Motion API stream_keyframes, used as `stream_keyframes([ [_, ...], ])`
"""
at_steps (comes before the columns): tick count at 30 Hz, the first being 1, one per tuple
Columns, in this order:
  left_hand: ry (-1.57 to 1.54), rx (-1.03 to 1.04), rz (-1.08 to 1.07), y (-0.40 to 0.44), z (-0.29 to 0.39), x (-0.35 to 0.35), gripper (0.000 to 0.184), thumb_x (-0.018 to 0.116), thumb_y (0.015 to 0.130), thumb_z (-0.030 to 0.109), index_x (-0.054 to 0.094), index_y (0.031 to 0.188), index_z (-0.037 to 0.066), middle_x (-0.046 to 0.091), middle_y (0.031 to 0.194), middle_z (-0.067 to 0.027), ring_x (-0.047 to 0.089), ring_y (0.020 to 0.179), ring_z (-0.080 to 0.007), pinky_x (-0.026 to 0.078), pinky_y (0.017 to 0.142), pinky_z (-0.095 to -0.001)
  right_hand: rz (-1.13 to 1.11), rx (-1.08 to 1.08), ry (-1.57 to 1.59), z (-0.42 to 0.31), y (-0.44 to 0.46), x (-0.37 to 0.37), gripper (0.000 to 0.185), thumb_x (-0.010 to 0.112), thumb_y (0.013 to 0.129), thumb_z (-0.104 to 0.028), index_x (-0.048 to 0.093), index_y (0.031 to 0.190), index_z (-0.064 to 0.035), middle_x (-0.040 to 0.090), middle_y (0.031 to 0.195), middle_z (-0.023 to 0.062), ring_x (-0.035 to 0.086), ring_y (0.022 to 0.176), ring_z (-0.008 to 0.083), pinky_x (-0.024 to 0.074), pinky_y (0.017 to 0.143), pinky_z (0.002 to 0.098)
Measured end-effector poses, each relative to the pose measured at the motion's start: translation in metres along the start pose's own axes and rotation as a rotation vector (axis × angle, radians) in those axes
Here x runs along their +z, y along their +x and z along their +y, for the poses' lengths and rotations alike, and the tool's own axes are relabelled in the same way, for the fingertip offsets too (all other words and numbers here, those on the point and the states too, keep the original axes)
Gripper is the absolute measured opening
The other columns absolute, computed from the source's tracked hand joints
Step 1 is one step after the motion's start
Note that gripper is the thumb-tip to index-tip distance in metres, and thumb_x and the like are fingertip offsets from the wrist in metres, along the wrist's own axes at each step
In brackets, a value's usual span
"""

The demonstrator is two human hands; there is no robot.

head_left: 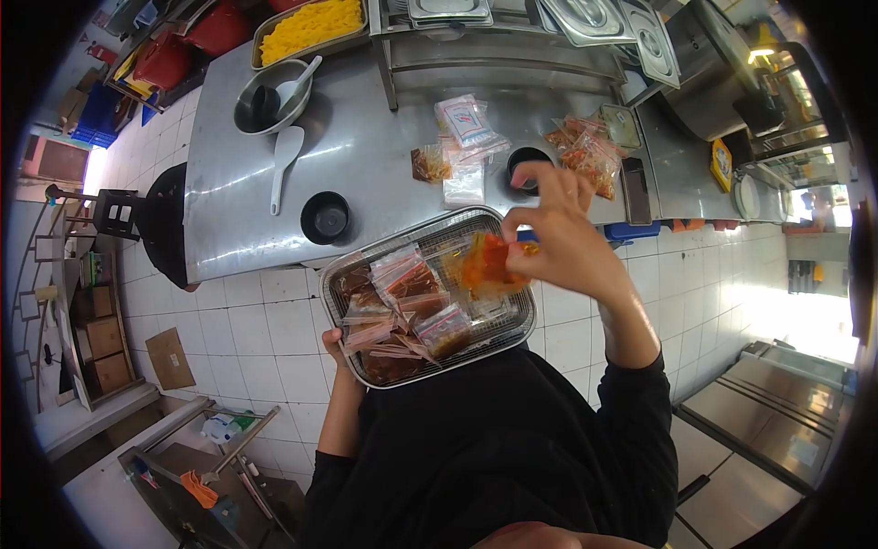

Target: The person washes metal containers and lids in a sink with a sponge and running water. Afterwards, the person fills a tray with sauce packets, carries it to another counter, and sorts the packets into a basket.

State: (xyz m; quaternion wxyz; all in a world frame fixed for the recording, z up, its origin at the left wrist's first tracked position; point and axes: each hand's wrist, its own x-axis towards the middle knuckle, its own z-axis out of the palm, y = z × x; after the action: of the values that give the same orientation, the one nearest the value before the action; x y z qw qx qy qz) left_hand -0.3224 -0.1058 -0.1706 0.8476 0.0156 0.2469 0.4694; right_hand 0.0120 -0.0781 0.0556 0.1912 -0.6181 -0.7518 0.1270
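My left hand (337, 348) grips the left edge of a metal mesh basket (489, 317), which is held tilted against the front of my body beside the counter. Inside lie several small zip bags (402, 282) with reddish-brown contents. Over the right side of the basket my right hand (572, 240) pinches a small plastic bag (487, 265) of orange-red sauce between thumb and finger; motion blurs it. Its other fingers are raised, partly covering a black bowl (529, 165) on the counter.
The steel counter (238, 210) carries another black bowl (326, 218), a white spatula (286, 165), a metal bowl (274, 99), a stack of plastic bags (466, 123), filled bags (590, 156) and a phone (636, 190). A yellow-filled tray (311, 32) stands at the back left.
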Motion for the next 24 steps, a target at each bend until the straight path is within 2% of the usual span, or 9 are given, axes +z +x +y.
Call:
stream_keyframes([
  [2, 0.019, -0.054, -0.097, 0.000, 0.001, -0.003, 0.086, 0.060, 0.062, 0.040, 0.035, 0.131, -0.005, 0.049, 0.118, -0.0293, 0.055, 0.100, -0.0443, 0.049, 0.084, -0.0535, 0.012, 0.009, -0.009, 0.007, 0.011, -0.012, 0.010, 0.065, 0.061, -0.016, 0.061, 0.066, -0.0083, 0.043, 0.115, 0.0121, 0.037, 0.111, 0.0322, 0.0211, 0.098, 0.0435],
  [5, 0.077, -0.007, -0.031, 0.000, 0.002, 0.020, 0.087, 0.059, 0.061, 0.042, 0.035, 0.130, -0.006, 0.049, 0.114, -0.0292, 0.055, 0.096, -0.0428, 0.049, 0.081, -0.0537, 0.145, 0.100, -0.080, 0.029, 0.032, -0.023, 0.013, 0.067, 0.063, -0.019, 0.063, 0.072, -0.0112, 0.044, 0.116, 0.0116, 0.037, 0.114, 0.0304, 0.0209, 0.097, 0.0407],
  [9, 0.048, -0.063, -0.185, 0.005, 0.001, -0.034, 0.087, 0.060, 0.061, 0.041, 0.034, 0.130, -0.006, 0.049, 0.114, -0.0298, 0.055, 0.097, -0.0435, 0.048, 0.083, -0.0542, 0.229, 0.177, -0.147, 0.078, 0.062, -0.017, 0.016, 0.067, 0.064, -0.024, 0.066, 0.076, -0.0125, 0.045, 0.117, 0.0106, 0.037, 0.115, 0.0292, 0.0207, 0.098, 0.0409],
  [15, -0.060, 0.056, -0.046, -0.014, 0.004, -0.013, 0.086, 0.059, 0.063, 0.039, 0.034, 0.131, -0.006, 0.045, 0.122, -0.0325, 0.052, 0.106, -0.0472, 0.045, 0.090, -0.0570, 0.134, 0.409, -0.146, 0.118, 0.104, 0.012, 0.021, 0.066, 0.068, -0.031, 0.071, 0.082, -0.0157, 0.045, 0.123, 0.0105, 0.036, 0.119, 0.0306, 0.0199, 0.099, 0.0447],
  [18, -0.121, 0.055, -0.050, -0.022, 0.004, -0.027, 0.084, 0.059, 0.064, 0.038, 0.034, 0.131, -0.006, 0.044, 0.124, -0.0320, 0.051, 0.107, -0.0470, 0.045, 0.091, -0.0567, 0.179, 0.516, -0.117, 0.134, 0.130, 0.041, 0.028, 0.066, 0.072, -0.035, 0.073, 0.090, -0.0140, 0.054, 0.119, 0.0112, 0.044, 0.116, 0.0285, 0.0278, 0.097, 0.0414],
  [20, -0.127, 0.061, -0.003, -0.027, 0.003, -0.029, 0.084, 0.060, 0.063, 0.037, 0.034, 0.131, -0.005, 0.044, 0.125, -0.0301, 0.051, 0.108, -0.0464, 0.045, 0.092, -0.0556, 0.036, 0.636, 0.388, 0.164, 0.153, 0.074, 0.041, 0.065, 0.076, -0.039, 0.071, 0.097, -0.0055, 0.063, 0.110, 0.0128, 0.056, 0.106, 0.0248, 0.0396, 0.090, 0.0352],
  [22, -0.115, 0.058, -0.025, -0.026, 0.003, -0.031, 0.083, 0.060, 0.063, 0.037, 0.035, 0.131, -0.004, 0.045, 0.125, -0.0290, 0.051, 0.108, -0.0458, 0.045, 0.093, -0.0551, 0.053, 0.611, 0.365, 0.164, 0.174, 0.115, 0.050, 0.065, 0.077, -0.041, 0.068, 0.099, 0.0040, 0.068, 0.100, 0.0139, 0.062, 0.095, 0.0218, 0.0463, 0.082, 0.0308],
  [23, -0.106, 0.056, -0.048, -0.025, 0.002, -0.033, 0.083, 0.060, 0.063, 0.037, 0.035, 0.131, -0.004, 0.046, 0.125, -0.0280, 0.051, 0.108, -0.0452, 0.045, 0.093, -0.0546, 0.050, 0.605, 0.365, 0.171, 0.189, 0.140, 0.050, 0.065, 0.077, -0.041, 0.068, 0.099, 0.0040, 0.068, 0.100, 0.0139, 0.062, 0.095, 0.0218, 0.0463, 0.082, 0.0308],
  [24, -0.106, 0.064, -0.046, -0.026, -0.001, -0.041, 0.083, 0.060, 0.063, 0.037, 0.035, 0.131, -0.004, 0.046, 0.125, -0.0280, 0.051, 0.108, -0.0452, 0.045, 0.093, -0.0546, 0.032, 0.658, 0.575, 0.180, 0.205, 0.166, 0.050, 0.066, 0.077, -0.040, 0.068, 0.098, 0.0046, 0.067, 0.101, 0.0147, 0.062, 0.096, 0.0222, 0.0468, 0.081, 0.0321],
])
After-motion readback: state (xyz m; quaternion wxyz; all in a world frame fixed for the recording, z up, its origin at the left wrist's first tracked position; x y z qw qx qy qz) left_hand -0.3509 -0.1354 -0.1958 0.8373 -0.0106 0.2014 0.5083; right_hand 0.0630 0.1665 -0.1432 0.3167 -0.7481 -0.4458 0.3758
